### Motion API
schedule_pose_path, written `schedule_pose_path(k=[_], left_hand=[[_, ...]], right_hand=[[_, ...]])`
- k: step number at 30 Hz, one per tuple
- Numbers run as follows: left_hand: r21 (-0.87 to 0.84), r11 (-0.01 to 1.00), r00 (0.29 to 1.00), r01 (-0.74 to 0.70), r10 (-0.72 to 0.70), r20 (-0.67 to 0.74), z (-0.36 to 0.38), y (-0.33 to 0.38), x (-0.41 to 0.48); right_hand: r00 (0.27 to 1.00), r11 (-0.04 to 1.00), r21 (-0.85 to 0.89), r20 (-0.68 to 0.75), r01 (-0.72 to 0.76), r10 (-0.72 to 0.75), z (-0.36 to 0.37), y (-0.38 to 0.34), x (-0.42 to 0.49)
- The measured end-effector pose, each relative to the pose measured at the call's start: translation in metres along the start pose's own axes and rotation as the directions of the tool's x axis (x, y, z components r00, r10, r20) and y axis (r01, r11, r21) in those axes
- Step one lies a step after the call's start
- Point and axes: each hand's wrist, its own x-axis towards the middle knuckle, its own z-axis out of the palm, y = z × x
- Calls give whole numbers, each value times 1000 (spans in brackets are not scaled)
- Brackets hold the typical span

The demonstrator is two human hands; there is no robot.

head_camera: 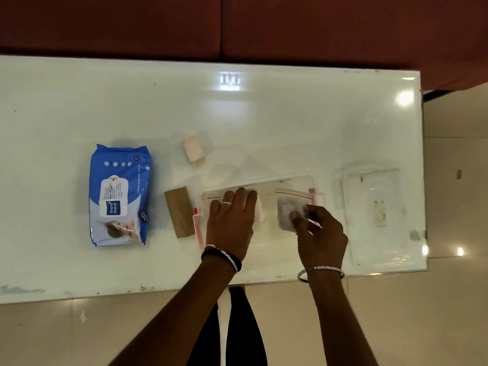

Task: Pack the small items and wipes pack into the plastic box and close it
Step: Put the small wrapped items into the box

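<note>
The clear plastic box (295, 180) sits open at the table's centre. My left hand (232, 220) lies flat over a white packet (260, 210) at the box's left part. My right hand (320, 233) pinches a clear zip bag holding a white wad (286, 211) over the box's right part. The blue wipes pack (120, 194) lies flat at the left. A brown paper sachet (178, 211) and a red-and-clear tube (198, 225) lie just left of the box. A pale pink roll (192, 149) rests behind them.
The box's clear lid (375, 207) lies near the table's right edge. The white glossy table (264, 114) ends close on the right and front. A dark red sofa (264, 25) runs along the far side.
</note>
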Motion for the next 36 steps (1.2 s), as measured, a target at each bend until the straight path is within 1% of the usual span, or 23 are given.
schedule_pose_path(k=[4,9,12,15,18,20,22,23,24,26,27,28,29,30,31,32,33,34,35,36], left_hand=[[7,1000,1000,26,-26,15,5,-6,-7],[-81,994,997,69,-67,23,8,-3,-11],[-113,989,995,97,-94,28,5,-1,-12],[-102,989,994,108,-105,28,3,0,-12],[-119,989,996,86,-81,42,4,0,-13],[-132,989,997,70,-67,28,4,-1,-14],[-142,989,998,51,-54,-16,-2,-2,-17],[-161,986,995,42,-55,-77,-5,-3,-19],[-195,980,982,36,-70,-173,-8,-4,-23],[-297,954,919,42,-154,-364,-13,-14,-34],[-375,925,880,63,-229,-417,-15,-21,-41],[-463,881,840,100,-324,-436,-17,-33,-47],[-544,824,796,157,-432,-424,-18,-46,-53],[-611,757,752,232,-538,-381,-18,-61,-58],[-658,682,714,319,-630,-306,-16,-75,-61],[-692,596,687,407,-699,-199,-13,-89,-64],[-718,497,666,487,-743,-63,-7,-101,-65],[-735,387,645,557,-759,89,-1,-109,-65],[-734,290,626,615,-745,230,5,-115,-63],[-718,235,615,656,-718,326,10,-117,-59]], right_hand=[[998,998,-20,-8,59,-59,21,-3,0],[994,993,-55,-34,105,-107,46,-8,12],[999,995,-90,26,38,-35,57,-6,23],[996,989,-142,75,-33,44,65,-4,32],[994,979,-203,100,-17,38,68,-3,38],[994,970,-243,105,-1,28,70,-2,41],[994,959,-282,108,8,24,72,-2,41],[994,953,-301,112,19,16,72,-4,40],[994,950,-311,113,31,5,71,-5,38],[995,950,-306,91,56,-29,67,-9,31],[996,953,-294,64,77,-60,63,-11,26],[994,955,-276,34,111,-105,60,-13,19],[988,955,-253,9,153,-156,56,-15,12],[980,954,-229,-2,194,-200,52,-17,6],[973,951,-209,5,228,-232,48,-19,-1],[967,948,-192,26,255,-255,46,-21,-7],[962,945,-178,53,274,-269,43,-22,-13],[958,945,-163,75,284,-275,42,-23,-18],[956,946,-148,91,290,-279,42,-24,-23],[954,946,-133,99,294,-283,42,-24,-27]])
